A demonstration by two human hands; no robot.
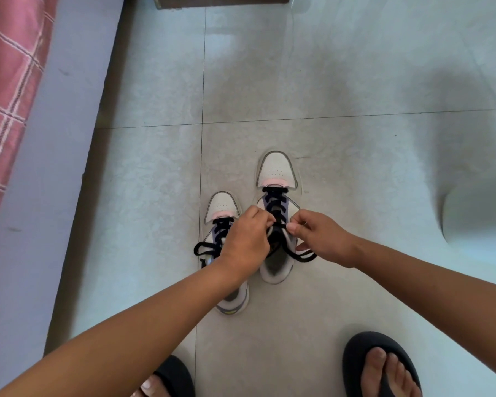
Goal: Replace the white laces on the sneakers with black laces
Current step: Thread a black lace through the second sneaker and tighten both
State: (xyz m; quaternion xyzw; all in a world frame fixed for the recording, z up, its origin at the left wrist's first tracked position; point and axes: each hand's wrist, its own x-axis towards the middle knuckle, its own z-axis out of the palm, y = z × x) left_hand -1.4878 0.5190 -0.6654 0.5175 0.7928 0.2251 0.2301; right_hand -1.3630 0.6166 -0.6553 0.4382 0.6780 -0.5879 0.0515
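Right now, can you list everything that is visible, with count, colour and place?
sneakers: 2, white with purple and pink, on the floor at centre; left sneaker nearer, right sneaker farther
black laces: 2, one in each sneaker; left lace has loose ends, right lace is in both hands
floor: 1, pale grey tiles
bed cloth: 1, pink check, top left
bed side: 1, grey-lilac, left
dark wood piece: 1, brown, top edge
sandals: 2, black, bottom, on the feet; right sandal
left hand: pinches the right lace
right hand: pinches the right lace
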